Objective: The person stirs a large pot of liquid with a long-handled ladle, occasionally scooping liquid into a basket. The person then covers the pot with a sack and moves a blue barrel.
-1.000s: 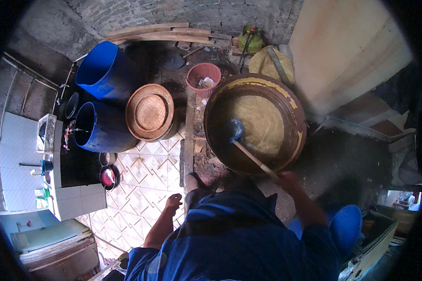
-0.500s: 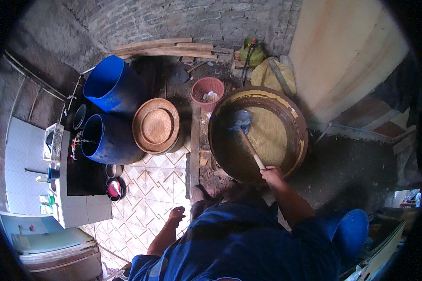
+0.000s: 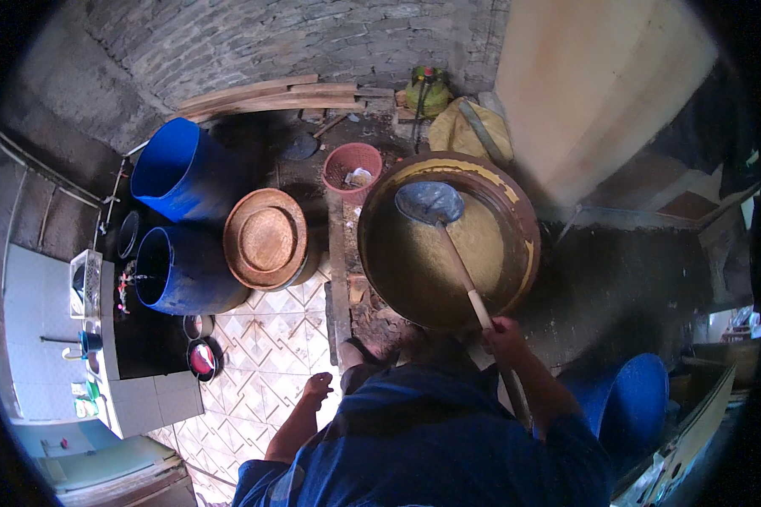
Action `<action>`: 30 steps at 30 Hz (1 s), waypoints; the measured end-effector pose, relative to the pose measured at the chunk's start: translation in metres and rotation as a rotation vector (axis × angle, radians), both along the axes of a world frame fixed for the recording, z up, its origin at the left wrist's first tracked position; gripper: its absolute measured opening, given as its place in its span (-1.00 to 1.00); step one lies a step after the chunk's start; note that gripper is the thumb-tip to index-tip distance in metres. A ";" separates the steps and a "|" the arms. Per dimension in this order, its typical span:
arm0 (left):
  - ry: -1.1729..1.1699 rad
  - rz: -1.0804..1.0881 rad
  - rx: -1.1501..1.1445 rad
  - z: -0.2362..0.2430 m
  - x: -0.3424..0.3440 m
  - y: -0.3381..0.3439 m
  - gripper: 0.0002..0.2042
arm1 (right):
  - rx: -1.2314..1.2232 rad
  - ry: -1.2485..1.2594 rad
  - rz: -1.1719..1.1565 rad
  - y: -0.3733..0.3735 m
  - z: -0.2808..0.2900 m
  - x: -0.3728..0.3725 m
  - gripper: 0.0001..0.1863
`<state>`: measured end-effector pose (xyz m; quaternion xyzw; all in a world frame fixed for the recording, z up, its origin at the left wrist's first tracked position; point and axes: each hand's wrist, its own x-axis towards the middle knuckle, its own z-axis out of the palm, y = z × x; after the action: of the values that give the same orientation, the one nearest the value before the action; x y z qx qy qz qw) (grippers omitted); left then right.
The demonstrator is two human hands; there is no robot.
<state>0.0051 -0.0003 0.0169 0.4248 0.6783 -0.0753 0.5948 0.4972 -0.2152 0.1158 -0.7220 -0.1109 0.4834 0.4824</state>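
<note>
A big round pan (image 3: 516, 203) holding a yellow-brown mixture stands in front of me on a dark stove base. My right hand (image 3: 506, 335) grips the wooden handle of a long paddle (image 3: 461, 269) at the pan's near rim. Its blue-grey blade (image 3: 429, 203) lies on the mixture toward the far left of the pan. My left hand (image 3: 316, 390) hangs free over the tiled floor, fingers loosely apart, holding nothing. My blue sleeves and shirt fill the lower middle of the view.
Two blue barrels (image 3: 173, 173) (image 3: 177, 272) stand at left beside a round woven lid (image 3: 264, 238) and a red bucket (image 3: 352, 166). Planks (image 3: 262, 93) lean on the brick wall. A blue container (image 3: 630, 401) sits at right; a tiled counter (image 3: 46, 329) at far left.
The paddle blade has moved from the pan's near left side toward its far left rim, and my right hand has slid up the handle closer to the pan.
</note>
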 end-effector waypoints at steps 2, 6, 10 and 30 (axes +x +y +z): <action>0.045 -0.057 -0.006 0.002 0.010 0.003 -0.72 | -0.077 -0.044 -0.027 -0.019 0.034 -0.010 -0.74; 0.013 -0.094 -0.016 0.003 0.027 0.013 -0.77 | -0.196 -0.086 0.073 -0.044 0.077 -0.017 -0.69; -0.023 -0.093 -0.010 -0.006 0.037 0.022 -0.70 | -0.378 0.020 -0.080 -0.066 0.097 -0.030 -0.70; 0.052 -0.026 0.001 0.015 0.008 0.007 -0.53 | -0.388 -0.374 -0.083 -0.010 -0.044 0.065 -0.67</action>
<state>0.0132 0.0064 0.0320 0.4316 0.6882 -0.0936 0.5756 0.5622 -0.2254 0.0720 -0.8817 -0.0737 0.3335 0.3257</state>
